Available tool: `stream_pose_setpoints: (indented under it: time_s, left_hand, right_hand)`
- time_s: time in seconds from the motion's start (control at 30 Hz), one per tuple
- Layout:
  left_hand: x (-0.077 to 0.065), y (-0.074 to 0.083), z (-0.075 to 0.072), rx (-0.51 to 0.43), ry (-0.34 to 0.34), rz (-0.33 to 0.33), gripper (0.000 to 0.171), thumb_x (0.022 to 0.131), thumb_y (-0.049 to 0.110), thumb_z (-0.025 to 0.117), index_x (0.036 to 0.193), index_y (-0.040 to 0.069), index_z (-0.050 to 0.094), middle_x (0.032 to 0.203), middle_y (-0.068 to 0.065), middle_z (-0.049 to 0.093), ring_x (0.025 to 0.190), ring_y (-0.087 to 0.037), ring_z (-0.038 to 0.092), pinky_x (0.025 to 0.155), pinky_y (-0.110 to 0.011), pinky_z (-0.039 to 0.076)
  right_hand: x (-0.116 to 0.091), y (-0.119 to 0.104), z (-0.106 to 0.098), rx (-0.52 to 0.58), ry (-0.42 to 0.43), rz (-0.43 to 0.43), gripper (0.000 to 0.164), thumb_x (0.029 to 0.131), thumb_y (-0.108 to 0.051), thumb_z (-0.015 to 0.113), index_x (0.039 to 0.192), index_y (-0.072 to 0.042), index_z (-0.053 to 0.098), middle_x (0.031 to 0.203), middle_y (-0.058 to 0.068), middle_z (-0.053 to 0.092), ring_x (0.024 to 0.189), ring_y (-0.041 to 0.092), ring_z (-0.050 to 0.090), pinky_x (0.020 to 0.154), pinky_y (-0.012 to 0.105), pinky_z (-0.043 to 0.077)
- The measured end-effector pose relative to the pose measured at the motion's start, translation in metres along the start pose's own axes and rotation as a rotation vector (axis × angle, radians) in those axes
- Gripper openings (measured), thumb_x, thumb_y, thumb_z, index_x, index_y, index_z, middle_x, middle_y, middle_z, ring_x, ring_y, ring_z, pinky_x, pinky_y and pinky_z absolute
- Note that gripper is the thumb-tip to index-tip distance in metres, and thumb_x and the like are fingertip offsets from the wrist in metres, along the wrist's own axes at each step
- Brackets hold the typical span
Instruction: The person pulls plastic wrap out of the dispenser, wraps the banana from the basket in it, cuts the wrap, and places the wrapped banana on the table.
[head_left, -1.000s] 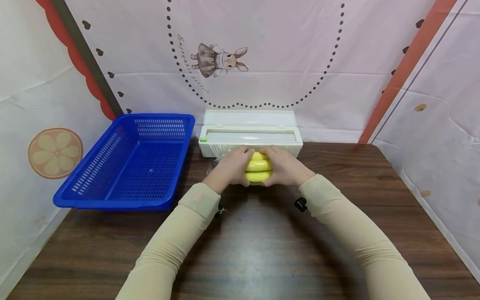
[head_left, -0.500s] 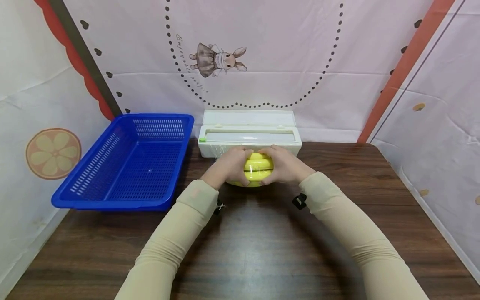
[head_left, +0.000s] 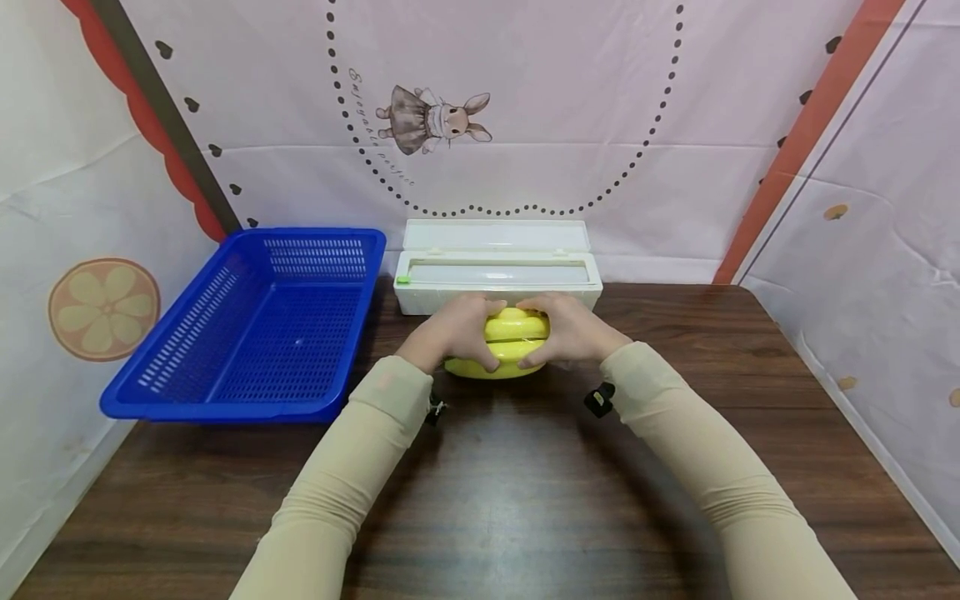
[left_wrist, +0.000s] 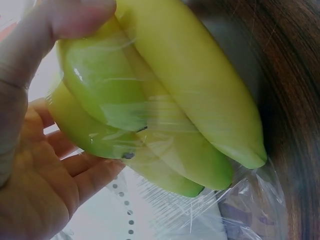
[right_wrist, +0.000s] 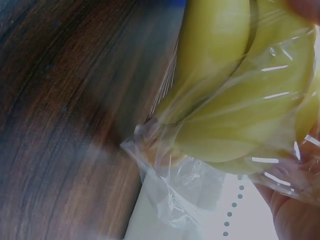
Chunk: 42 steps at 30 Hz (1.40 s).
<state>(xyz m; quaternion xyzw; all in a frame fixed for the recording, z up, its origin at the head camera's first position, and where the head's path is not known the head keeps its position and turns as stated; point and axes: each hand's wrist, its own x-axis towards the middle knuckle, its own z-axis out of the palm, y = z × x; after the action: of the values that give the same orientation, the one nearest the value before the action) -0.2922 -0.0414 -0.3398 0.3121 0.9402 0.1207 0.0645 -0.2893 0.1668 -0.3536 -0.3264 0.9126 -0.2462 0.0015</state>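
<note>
A bunch of yellow bananas [head_left: 517, 327] with greenish tips is held between both hands just in front of the white cling film box. My left hand [head_left: 459, 330] grips its left side, thumb on the near face and fingers behind. From the right, my right hand [head_left: 572, 328] holds it the same way. Clear cling film [left_wrist: 255, 200] wraps the bananas in the left wrist view, with crumpled film hanging past their tips. Loose film [right_wrist: 175, 197] also gathers at one end in the right wrist view. The fingers behind the bunch are mostly hidden in the head view.
The cling film box [head_left: 420, 297], lid raised and a green slider at its left end, stands at the back against the cloth wall. A blue plastic basket [head_left: 330, 408] sits to the left on the dark wooden table [head_left: 495, 517].
The bunch has turned in my hands, so a long banana now shows below the left hand. Film stretched at the box's left front is no longer visible there in the head view.
</note>
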Motion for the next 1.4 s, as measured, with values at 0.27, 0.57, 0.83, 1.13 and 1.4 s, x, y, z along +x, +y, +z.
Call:
stream_pose_setpoints:
  time_s: [0.27, 0.57, 0.83, 1.13, 1.4]
  left_hand:
    - [0.0, -0.003, 0.004, -0.036, 0.014, 0.023, 0.096, 0.056, 0.034, 0.082, 0.14, 0.008, 0.045, 0.101, -0.004, 0.061, 0.081, -0.017, 0.05, 0.069, -0.028, 0.044]
    - [-0.002, -0.009, 0.008, -0.101, 0.031, 0.035, 0.077, 0.055, 0.036, 0.081, 0.124, 0.011, 0.058, 0.095, 0.0, 0.061, 0.079, -0.016, 0.053, 0.069, -0.029, 0.045]
    - [-0.004, -0.014, 0.009, -0.228, 0.032, 0.021, 0.074, 0.054, 0.039, 0.081, 0.121, 0.015, 0.061, 0.093, 0.002, 0.06, 0.076, -0.015, 0.054, 0.066, -0.028, 0.046]
    - [-0.003, -0.019, 0.008, -0.293, 0.021, 0.001, 0.078, 0.052, 0.04, 0.082, 0.123, 0.015, 0.06, 0.104, 0.003, 0.062, 0.081, -0.015, 0.055, 0.07, -0.028, 0.048]
    - [-0.004, -0.028, 0.011, -0.438, -0.015, -0.012, 0.081, 0.055, 0.034, 0.086, 0.129, 0.016, 0.058, 0.111, 0.002, 0.063, 0.085, -0.015, 0.056, 0.074, -0.029, 0.048]
  right_hand:
    - [-0.003, 0.002, 0.001, 0.053, -0.008, 0.025, 0.071, 0.059, -0.044, 0.085, 0.12, -0.017, 0.061, 0.097, -0.007, 0.062, 0.08, 0.013, 0.054, 0.069, 0.03, 0.046]
    - [-0.006, 0.004, 0.003, 0.093, -0.019, 0.089, 0.079, 0.059, -0.045, 0.085, 0.126, -0.016, 0.058, 0.104, -0.005, 0.063, 0.084, 0.014, 0.055, 0.071, 0.031, 0.047]
    - [-0.006, 0.001, 0.003, 0.126, -0.01, 0.107, 0.075, 0.06, -0.045, 0.084, 0.126, -0.017, 0.059, 0.109, -0.004, 0.063, 0.088, 0.015, 0.056, 0.074, 0.031, 0.047]
    - [-0.004, -0.001, 0.0, 0.135, -0.007, 0.104, 0.072, 0.063, -0.042, 0.083, 0.126, -0.015, 0.06, 0.112, -0.001, 0.064, 0.09, 0.016, 0.056, 0.076, 0.032, 0.046]
    - [0.0, 0.002, 0.002, 0.18, -0.065, 0.163, 0.075, 0.065, -0.043, 0.082, 0.13, -0.015, 0.057, 0.108, -0.001, 0.065, 0.084, 0.016, 0.056, 0.071, 0.03, 0.048]
